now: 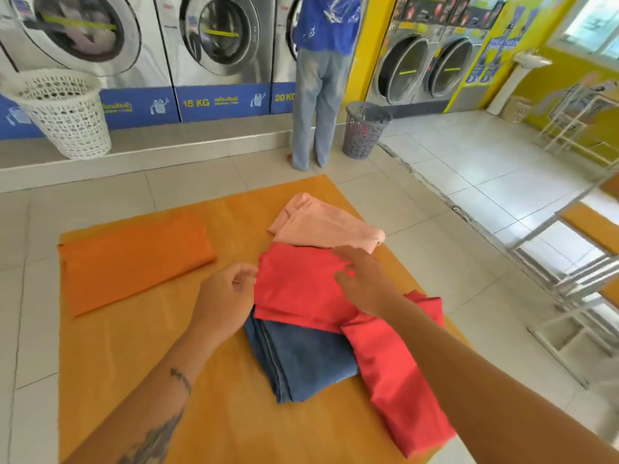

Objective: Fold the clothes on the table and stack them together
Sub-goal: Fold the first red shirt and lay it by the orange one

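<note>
Folding the red top (301, 289); my left hand (227, 296) loosely curled, right hand (361, 279) open flat, neither gripping; next its sleeve needs tucking in.

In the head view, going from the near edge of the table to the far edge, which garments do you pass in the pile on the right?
Near to far: blue jeans → red garment → pink garment.

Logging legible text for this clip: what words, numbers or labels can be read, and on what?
"15 KG": blue panel below the middle washing machine.
"20 K", cut off by a standing person: next blue panel.
Yellow script beside these: unreadable.
Wall posters: too blurred.
</note>
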Motion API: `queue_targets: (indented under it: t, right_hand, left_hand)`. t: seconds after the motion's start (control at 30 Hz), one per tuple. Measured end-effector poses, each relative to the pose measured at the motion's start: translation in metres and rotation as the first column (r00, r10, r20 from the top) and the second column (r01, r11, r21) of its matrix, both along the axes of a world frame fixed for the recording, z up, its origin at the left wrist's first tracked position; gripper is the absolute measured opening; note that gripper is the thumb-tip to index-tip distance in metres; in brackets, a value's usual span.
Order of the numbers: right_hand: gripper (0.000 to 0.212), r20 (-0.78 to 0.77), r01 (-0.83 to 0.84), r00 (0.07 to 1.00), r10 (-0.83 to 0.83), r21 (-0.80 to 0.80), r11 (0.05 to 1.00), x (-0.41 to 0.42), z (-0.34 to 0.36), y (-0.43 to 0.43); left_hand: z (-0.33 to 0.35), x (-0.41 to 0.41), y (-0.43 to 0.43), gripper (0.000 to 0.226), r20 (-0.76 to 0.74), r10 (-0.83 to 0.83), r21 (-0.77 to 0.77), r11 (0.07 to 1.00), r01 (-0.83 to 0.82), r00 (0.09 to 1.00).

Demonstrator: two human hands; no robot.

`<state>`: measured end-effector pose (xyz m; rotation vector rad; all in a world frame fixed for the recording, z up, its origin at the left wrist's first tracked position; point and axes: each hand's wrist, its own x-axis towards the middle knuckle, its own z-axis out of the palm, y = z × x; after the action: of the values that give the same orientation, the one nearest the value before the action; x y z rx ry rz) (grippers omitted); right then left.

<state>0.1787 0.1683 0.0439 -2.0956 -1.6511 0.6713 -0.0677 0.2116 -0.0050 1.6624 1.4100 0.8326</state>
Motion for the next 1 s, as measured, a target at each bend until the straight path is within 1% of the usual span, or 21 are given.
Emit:
queue_targets:
  t: [0.07,0.17,0.23,0.33,0.47,0.53,0.6,0.63,0.7,0.77,0.87,0.93,1.0]
  right_hand:
    - [0.053,0.007,0.043,0.999,-0.043,-0.037,0.998,0.022,-0.007,-0.013]
    - [0.057,0.026,0.054,0.998,-0.051,-0.129,0.99,0.039,-0.017,-0.024]
    - [0.061,0.026,0.063,0.998,-0.06,-0.162,0.985,0.042,-0.023,-0.024]
    - [0.063,-0.009,0.077,0.997,-0.079,-0.167,0.983,0.042,-0.033,-0.018]
    - [0.063,-0.031,0.121,0.992,-0.126,-0.12,0.985,0.043,-0.049,-0.005]
    - [0.063,-0.044,0.163,0.985,-0.169,-0.115,0.98,0.043,-0.053,0.001]
    - [0.066,-0.051,0.186,0.98,-0.193,-0.117,0.975,0.041,-0.057,0.005]
    - [0.068,-0.052,0.187,0.98,-0.193,-0.108,0.976,0.039,-0.058,0.005]
    - [0.071,-0.054,0.184,0.981,-0.188,-0.067,0.981,0.031,-0.058,0.003]
    - [0.069,-0.09,0.192,0.977,-0.194,-0.03,0.981,0.021,-0.056,-0.001]
    - [0.067,-0.131,0.195,0.972,-0.193,0.008,0.981,0.013,-0.051,-0.004]
    - [0.068,-0.118,0.183,0.977,-0.18,0.01,0.983,0.011,-0.051,-0.006]
    - [0.067,-0.12,0.198,0.972,-0.2,-0.028,0.98,0.01,-0.052,-0.009]
  left_hand:
    - [-0.009,0.014,-0.007,0.026,-0.073,-0.013,-0.001,1.0,0.013,0.997]
    - [-0.022,0.028,-0.007,0.046,-0.22,-0.025,-0.04,0.999,0.017,0.975]
    - [-0.027,0.036,-0.002,0.056,-0.342,-0.065,-0.078,0.996,0.041,0.937]
    - [-0.027,0.049,0.008,0.062,-0.459,-0.132,-0.131,0.988,0.08,0.878]
    - [-0.027,0.059,0.014,0.064,-0.553,-0.141,-0.068,0.99,0.124,0.821]
    - [-0.025,0.063,0.014,0.064,-0.587,-0.141,-0.063,0.99,0.128,0.797]
    - [-0.023,0.067,0.016,0.064,-0.577,-0.159,-0.085,0.987,0.134,0.802]
    - [-0.021,0.069,0.018,0.063,-0.541,-0.174,-0.099,0.985,0.143,0.823]
    - [-0.019,0.074,0.018,0.061,-0.42,-0.205,-0.101,0.979,0.179,0.884]
    - [-0.018,0.079,0.012,0.061,-0.306,-0.206,-0.063,0.979,0.196,0.929]
    - [-0.016,0.08,-0.002,0.062,-0.198,-0.129,-0.005,0.991,0.131,0.972]
    - [-0.016,0.077,-0.011,0.062,-0.182,-0.06,0.032,0.997,0.067,0.981]
    - [-0.017,0.072,-0.02,0.06,-0.192,0.003,0.068,0.998,0.01,0.981]
